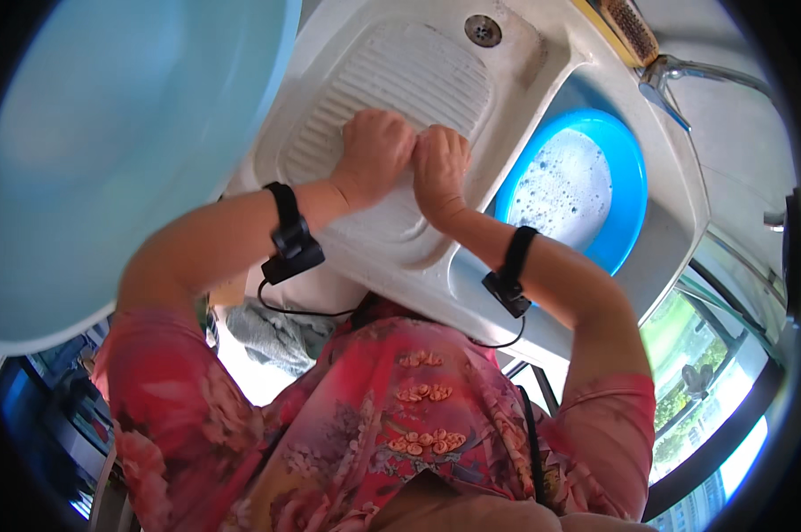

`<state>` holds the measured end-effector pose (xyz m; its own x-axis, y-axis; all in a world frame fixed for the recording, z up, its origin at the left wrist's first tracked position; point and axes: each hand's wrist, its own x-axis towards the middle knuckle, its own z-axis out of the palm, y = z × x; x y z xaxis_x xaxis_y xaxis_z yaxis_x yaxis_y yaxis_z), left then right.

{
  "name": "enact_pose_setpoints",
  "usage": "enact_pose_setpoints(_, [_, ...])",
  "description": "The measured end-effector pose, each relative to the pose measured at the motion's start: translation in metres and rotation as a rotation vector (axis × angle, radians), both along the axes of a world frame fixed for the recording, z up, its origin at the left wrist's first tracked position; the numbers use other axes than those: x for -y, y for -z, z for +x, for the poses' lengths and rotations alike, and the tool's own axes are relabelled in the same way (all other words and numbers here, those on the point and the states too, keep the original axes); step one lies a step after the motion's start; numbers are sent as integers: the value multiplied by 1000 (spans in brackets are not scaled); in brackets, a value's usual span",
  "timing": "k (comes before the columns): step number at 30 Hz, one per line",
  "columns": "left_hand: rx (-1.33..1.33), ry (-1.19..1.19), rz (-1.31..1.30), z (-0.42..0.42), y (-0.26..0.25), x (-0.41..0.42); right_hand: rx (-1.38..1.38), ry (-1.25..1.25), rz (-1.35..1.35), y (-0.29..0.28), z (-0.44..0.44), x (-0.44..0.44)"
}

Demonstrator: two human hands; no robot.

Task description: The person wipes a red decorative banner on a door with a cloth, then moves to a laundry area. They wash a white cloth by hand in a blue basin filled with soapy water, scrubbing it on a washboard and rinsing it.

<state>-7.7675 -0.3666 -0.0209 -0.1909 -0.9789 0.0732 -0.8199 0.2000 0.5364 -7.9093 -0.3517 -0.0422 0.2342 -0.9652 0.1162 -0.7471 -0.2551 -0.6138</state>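
Note:
Over the ribbed washboard [427, 73] of a white laundry sink [400, 266], both hands meet knuckle to knuckle. My left hand [377, 153] is curled into a fist, its fingers turned away from me. Beside it, my right hand [442, 163] has its fingers bent downward and touches or nearly touches the left. Whatever may lie inside the curled fingers is hidden. To the right, a bright blue plastic basin [630, 166] sits in the deeper sink bowl, holding sudsy water [563, 183] with foam and bubbles.
A large pale blue tub [127, 133] fills the left side. At the washboard's far end is a metal drain [483, 30]. A chrome faucet [666, 80] and a scrub brush [630, 30] are at the upper right. Grey cloth [270, 332] hangs low, left of my body.

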Motion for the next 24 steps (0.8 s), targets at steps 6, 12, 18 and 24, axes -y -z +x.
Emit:
enact_pose_setpoints(6, [275, -265, -218, 3, 38, 70, -148, 149, -86, 7, 40, 95])
enact_pose_setpoints(12, [-130, -87, 118, -2, 7, -4, 8, -141, 83, 10, -9, 21])
enact_pose_setpoints(18, [174, -255, -70, 5, 17, 52, -161, 86, 13, -11, 43, 87])
enact_pose_setpoints(24, [-141, -206, 150, -7, -26, 20, -288, -97, 389, -26, 22, 61])
